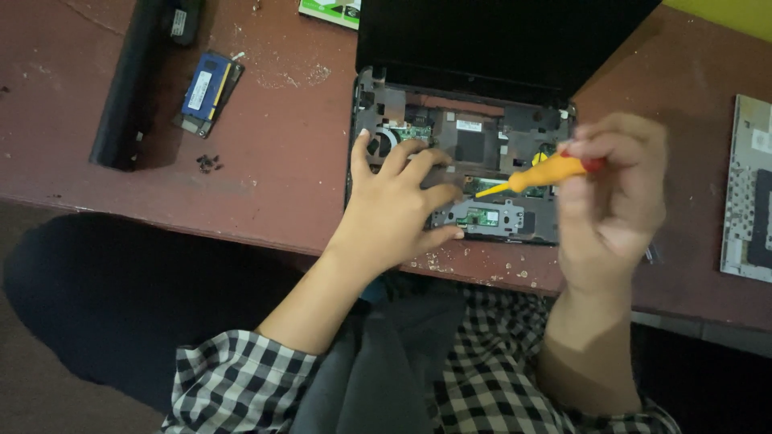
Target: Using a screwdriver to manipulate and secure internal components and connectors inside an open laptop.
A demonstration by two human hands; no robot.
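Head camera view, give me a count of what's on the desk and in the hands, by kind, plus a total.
Opened laptop: 1
Orange-handled screwdriver, in the right hand: 1
Long black battery pack: 1
Blue memory module: 1
Removed keyboard panel, at the right edge: 1
Small pile of screws: 1
Total: 6
The left hand rests on the laptop.

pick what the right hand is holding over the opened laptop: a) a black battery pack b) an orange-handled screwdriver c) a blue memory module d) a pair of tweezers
b: the right hand grips an orange-handled screwdriver with its tip pointed at the exposed laptop base, while the left hand rests flat on that base.
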